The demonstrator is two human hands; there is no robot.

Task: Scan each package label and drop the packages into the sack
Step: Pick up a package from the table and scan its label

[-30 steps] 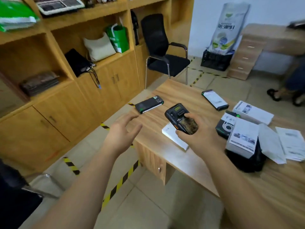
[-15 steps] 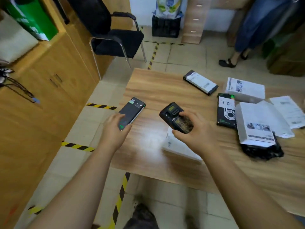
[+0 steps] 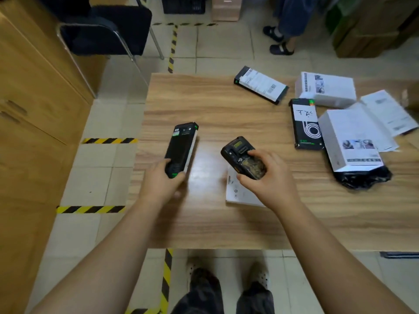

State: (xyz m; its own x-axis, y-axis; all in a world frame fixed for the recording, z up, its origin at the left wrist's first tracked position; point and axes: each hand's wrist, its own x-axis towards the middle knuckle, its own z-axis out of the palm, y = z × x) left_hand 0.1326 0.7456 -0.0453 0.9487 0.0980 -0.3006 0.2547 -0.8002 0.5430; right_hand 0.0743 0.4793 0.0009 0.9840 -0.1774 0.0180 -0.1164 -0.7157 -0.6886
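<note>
My left hand (image 3: 159,182) grips the near end of a slim black-and-green package (image 3: 181,148) at the left side of the wooden table (image 3: 204,223). A black handheld scanner (image 3: 243,157) sits in my right hand (image 3: 268,177), its small screen facing up, over a flat white package (image 3: 240,193). Further right lie a black box with a white label (image 3: 260,87), a black box with a coil picture (image 3: 306,123), two white boxes (image 3: 326,88) (image 3: 351,139), white mailers (image 3: 387,114) and a black plastic bag (image 3: 362,177). No sack is in view.
A black chair (image 3: 106,30) stands beyond the table's far left corner. Wooden cabinets (image 3: 34,98) line the left. Another person's feet (image 3: 280,41) are on the tiled floor past the table. Yellow-black tape (image 3: 90,209) marks the floor. My own feet (image 3: 229,286) are at the near edge.
My left hand went from open in the air to gripping the slim black-and-green package. The view swung downward over the table. My right hand kept holding the scanner.
</note>
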